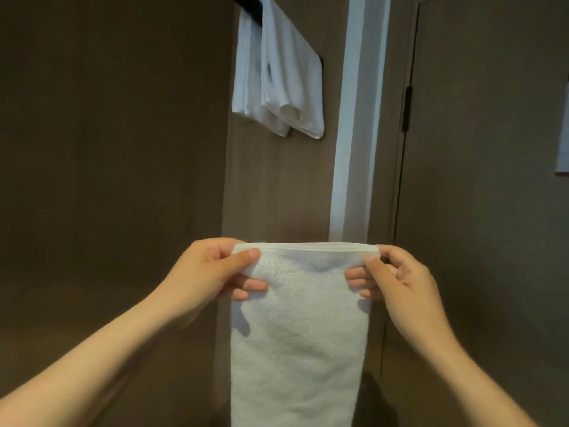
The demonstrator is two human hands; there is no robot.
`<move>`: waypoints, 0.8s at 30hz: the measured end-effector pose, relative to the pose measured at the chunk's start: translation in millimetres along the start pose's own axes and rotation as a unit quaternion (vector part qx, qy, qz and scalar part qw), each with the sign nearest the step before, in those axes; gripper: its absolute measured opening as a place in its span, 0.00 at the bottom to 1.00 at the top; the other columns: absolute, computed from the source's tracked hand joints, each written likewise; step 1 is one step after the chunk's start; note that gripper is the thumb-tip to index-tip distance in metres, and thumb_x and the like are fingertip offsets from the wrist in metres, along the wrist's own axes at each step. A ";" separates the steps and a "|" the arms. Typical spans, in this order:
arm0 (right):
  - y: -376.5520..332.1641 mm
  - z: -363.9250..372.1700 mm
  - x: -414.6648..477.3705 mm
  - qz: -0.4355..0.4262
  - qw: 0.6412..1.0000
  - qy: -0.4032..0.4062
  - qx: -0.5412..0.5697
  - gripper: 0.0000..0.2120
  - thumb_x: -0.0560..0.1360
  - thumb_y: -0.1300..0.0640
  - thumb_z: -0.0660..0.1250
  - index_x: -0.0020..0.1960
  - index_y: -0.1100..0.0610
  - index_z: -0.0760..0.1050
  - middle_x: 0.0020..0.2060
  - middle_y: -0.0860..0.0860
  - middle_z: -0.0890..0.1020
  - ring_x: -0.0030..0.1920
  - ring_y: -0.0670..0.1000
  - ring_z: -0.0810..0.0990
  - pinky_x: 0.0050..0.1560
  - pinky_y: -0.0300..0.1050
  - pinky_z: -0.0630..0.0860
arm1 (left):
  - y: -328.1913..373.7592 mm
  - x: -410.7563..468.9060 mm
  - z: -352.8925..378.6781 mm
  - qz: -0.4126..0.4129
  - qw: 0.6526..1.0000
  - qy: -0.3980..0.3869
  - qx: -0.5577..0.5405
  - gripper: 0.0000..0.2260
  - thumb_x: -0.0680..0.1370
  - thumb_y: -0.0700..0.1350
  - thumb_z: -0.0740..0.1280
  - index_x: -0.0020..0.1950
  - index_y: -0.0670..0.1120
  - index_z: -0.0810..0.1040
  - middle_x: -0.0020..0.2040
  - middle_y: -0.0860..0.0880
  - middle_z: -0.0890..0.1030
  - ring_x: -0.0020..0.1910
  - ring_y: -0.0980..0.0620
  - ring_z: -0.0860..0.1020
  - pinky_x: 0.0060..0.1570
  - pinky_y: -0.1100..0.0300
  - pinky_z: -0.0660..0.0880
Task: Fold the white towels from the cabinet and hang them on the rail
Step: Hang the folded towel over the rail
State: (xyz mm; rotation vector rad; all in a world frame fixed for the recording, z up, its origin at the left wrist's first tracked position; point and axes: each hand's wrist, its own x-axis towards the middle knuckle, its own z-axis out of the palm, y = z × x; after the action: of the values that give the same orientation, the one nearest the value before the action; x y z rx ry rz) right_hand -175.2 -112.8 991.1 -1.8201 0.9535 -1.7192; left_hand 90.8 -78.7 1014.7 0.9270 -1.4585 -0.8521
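Note:
A white towel (298,334) hangs straight down in front of me, folded into a narrow strip, its lower end running out of view. My left hand (212,272) pinches its top left corner between thumb and fingers. My right hand (397,275) pinches the top right corner the same way. Higher up, two folded white towels (286,75) hang side by side over a dark rail (251,7) on the brown wall.
A brown wall panel (107,149) fills the left. A pale vertical strip (354,134) runs beside the hung towels. A brown door (486,180) with a dark hinge (407,109) stands to the right.

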 end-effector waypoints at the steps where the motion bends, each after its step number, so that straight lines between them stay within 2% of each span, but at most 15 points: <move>1: 4.4 6.3 9.6 -0.004 1.000 -0.005 0.009 0.08 0.80 0.53 0.62 0.55 0.51 0.78 0.41 0.49 0.86 0.42 0.48 0.85 0.41 0.40 0.81 | 0.0 4.9 -4.2 0.006 1.000 0.010 0.008 0.14 0.77 0.44 0.68 0.54 0.34 0.79 0.49 0.31 0.82 0.43 0.44 0.85 0.28 0.67 0.77; 6: 25.4 40.2 59.0 -0.022 0.995 -0.035 0.092 0.06 0.80 0.57 0.63 0.53 0.56 0.78 0.38 0.52 0.86 0.39 0.52 0.86 0.36 0.36 0.80 | 2.6 19.0 -21.6 0.023 0.996 0.078 0.036 0.10 0.77 0.45 0.68 0.52 0.40 0.82 0.45 0.37 0.84 0.43 0.44 0.85 0.29 0.65 0.79; 11: 44.8 77.7 101.7 -0.023 0.977 -0.104 0.185 0.04 0.80 0.59 0.63 0.49 0.55 0.77 0.37 0.55 0.86 0.38 0.54 0.85 0.34 0.36 0.78 | 9.0 17.2 -31.0 0.039 0.984 0.164 0.063 0.14 0.72 0.48 0.70 0.51 0.40 0.83 0.44 0.38 0.85 0.44 0.43 0.85 0.31 0.65 0.79; 19: 50.1 114.6 136.4 -0.044 0.922 -0.245 0.295 0.05 0.80 0.61 0.62 0.51 0.60 0.76 0.35 0.54 0.85 0.33 0.49 0.84 0.31 0.34 0.77 | 24.3 -7.4 -9.7 0.051 0.937 0.322 0.124 0.12 0.71 0.49 0.71 0.47 0.42 0.84 0.44 0.36 0.84 0.43 0.40 0.85 0.33 0.63 0.79; 22: 45.7 117.3 139.0 -0.071 0.903 -0.278 0.320 0.06 0.80 0.59 0.62 0.51 0.59 0.76 0.36 0.54 0.86 0.36 0.51 0.85 0.34 0.36 0.79 | 33.7 -18.2 3.2 0.060 0.917 0.360 0.161 0.09 0.74 0.49 0.70 0.48 0.45 0.85 0.45 0.38 0.85 0.44 0.41 0.85 0.35 0.63 0.79; 24: 40.1 119.7 139.1 -0.087 0.897 -0.289 0.323 0.06 0.80 0.58 0.62 0.53 0.57 0.76 0.39 0.53 0.86 0.39 0.52 0.86 0.37 0.40 0.80 | 41.3 -24.3 8.4 0.073 0.901 0.386 0.183 0.08 0.74 0.48 0.69 0.48 0.46 0.85 0.45 0.39 0.85 0.45 0.42 0.85 0.40 0.59 0.82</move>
State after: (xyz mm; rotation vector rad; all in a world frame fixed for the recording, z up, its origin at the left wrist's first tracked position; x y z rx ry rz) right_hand -67.0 -258.2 1040.7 -1.7919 -0.0367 -1.2312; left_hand 80.2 -39.3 1041.0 1.2323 -0.9669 -0.0428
